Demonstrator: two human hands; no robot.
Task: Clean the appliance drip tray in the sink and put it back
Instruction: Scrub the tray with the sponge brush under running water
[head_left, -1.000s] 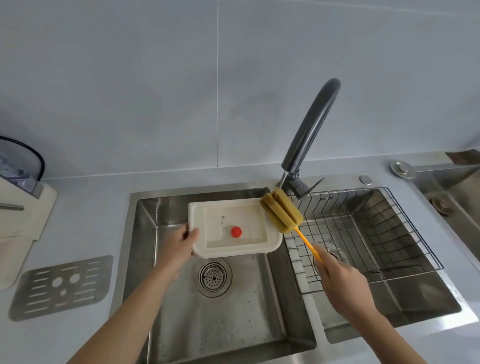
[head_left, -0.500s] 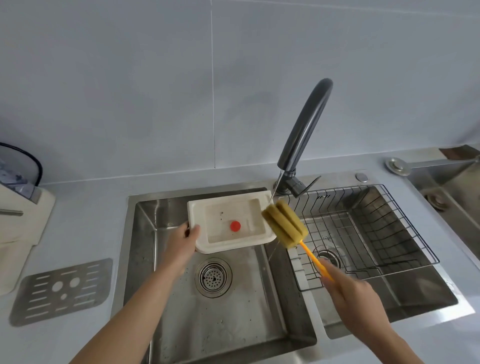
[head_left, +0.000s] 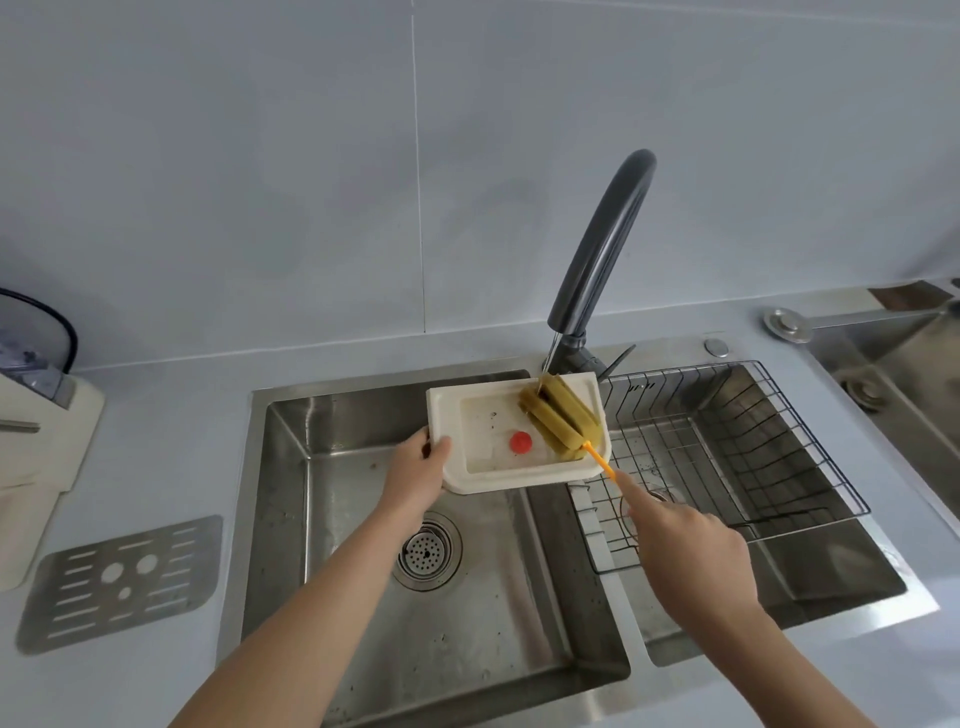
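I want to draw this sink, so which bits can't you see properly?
All in the head view:
1. The appliance: cut off by the left edge.
2. Fingers of the left hand: hidden under the drip tray it holds.
3. Tray floor at the back right: covered by the sponge brush.
4. Its handle: mostly hidden inside the right hand gripping it.

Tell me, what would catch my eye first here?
The white drip tray is held over the left sink basin by the left hand, with a small red disc inside it. A long-handled yellow sponge brush, gripped by the right hand, lies in the tray's right end under a thin stream from the dark curved faucet. A slotted metal grate lies on the counter to the left.
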